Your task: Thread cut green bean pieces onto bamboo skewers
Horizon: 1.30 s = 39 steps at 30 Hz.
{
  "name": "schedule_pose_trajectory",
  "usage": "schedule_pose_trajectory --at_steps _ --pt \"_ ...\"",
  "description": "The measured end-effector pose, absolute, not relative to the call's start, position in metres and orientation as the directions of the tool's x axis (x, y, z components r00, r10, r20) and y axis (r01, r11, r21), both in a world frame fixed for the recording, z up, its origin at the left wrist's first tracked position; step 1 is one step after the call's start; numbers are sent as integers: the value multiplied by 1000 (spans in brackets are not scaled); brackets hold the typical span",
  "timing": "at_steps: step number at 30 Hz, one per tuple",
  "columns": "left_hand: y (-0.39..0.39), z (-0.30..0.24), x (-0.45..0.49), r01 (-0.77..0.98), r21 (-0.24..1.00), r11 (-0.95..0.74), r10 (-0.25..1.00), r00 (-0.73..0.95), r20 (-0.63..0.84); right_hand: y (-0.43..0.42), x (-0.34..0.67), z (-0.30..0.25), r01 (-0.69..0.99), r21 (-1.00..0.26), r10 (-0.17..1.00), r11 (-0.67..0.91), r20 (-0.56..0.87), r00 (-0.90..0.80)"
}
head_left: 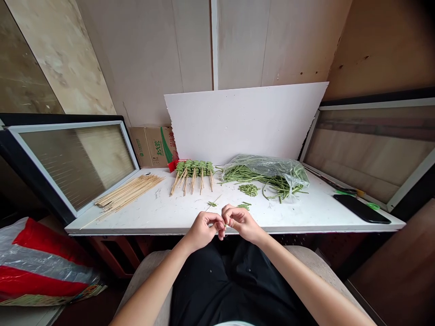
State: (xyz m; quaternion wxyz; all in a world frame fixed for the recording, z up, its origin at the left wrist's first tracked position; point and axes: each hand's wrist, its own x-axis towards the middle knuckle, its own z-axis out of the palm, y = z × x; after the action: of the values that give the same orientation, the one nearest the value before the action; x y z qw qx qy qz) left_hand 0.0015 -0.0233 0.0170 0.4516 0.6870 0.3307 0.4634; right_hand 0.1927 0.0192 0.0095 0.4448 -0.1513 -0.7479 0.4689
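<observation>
My left hand (204, 228) and my right hand (239, 222) meet at the near edge of the white table (152, 213), fingers curled and pinched together on something small that I cannot make out. Just beyond them lie a thin bamboo skewer with a green piece (212, 203) and short cut bean pieces (244, 206). A small heap of cut pieces (248, 189) sits farther back. Finished skewers of green beans (193, 172) lie in a row at the back. Long green beans spill from a clear plastic bag (272, 172).
A pile of bare bamboo skewers (127, 192) lies at the left. A black phone (362, 208) and green-handled scissors (350, 192) rest at the right. A cardboard box (152, 146) and white board (244, 122) stand behind. Glass-topped cabinets flank the table; a red-and-white bag (41, 262) sits lower left.
</observation>
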Motion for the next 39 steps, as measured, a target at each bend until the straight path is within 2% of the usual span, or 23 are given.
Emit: schedule_pose_trajectory --at_steps 2,5,9,12,16,20,23,26,28,29,33,39 --pt "-21 18 -1 -26 935 -355 879 332 343 18 192 12 -213 -843 657 494 522 -544" --pt "-16 20 -7 -38 935 -353 898 267 350 26 200 20 -149 -804 681 576 572 -457" --pt "-9 19 -12 55 933 -355 925 166 342 55 232 22 192 -678 694 710 627 -353" --pt "-5 11 -11 132 919 -370 927 108 358 82 260 12 435 -597 738 674 578 -350" --pt "-3 3 -9 228 882 -413 910 75 407 103 282 -11 560 -551 786 618 448 -426" --pt "-6 3 -7 205 889 -408 913 103 395 108 285 -26 594 -461 747 659 488 -451" --pt "-8 6 -5 163 903 -397 916 133 379 106 283 -22 608 -468 755 642 524 -393" --pt "-10 8 -4 145 912 -384 916 188 355 94 273 -3 492 -625 796 605 469 -383" --pt "-12 8 -3 147 917 -371 915 226 334 79 260 14 339 -753 800 564 398 -448" --pt "-13 8 -2 150 919 -366 915 240 325 69 253 21 288 -770 779 569 393 -489" --pt "-17 8 2 149 927 -345 911 293 291 36 228 37 266 -690 682 673 441 -583" --pt "-16 6 4 185 917 -352 920 249 303 33 223 33 301 -579 637 758 554 -536"
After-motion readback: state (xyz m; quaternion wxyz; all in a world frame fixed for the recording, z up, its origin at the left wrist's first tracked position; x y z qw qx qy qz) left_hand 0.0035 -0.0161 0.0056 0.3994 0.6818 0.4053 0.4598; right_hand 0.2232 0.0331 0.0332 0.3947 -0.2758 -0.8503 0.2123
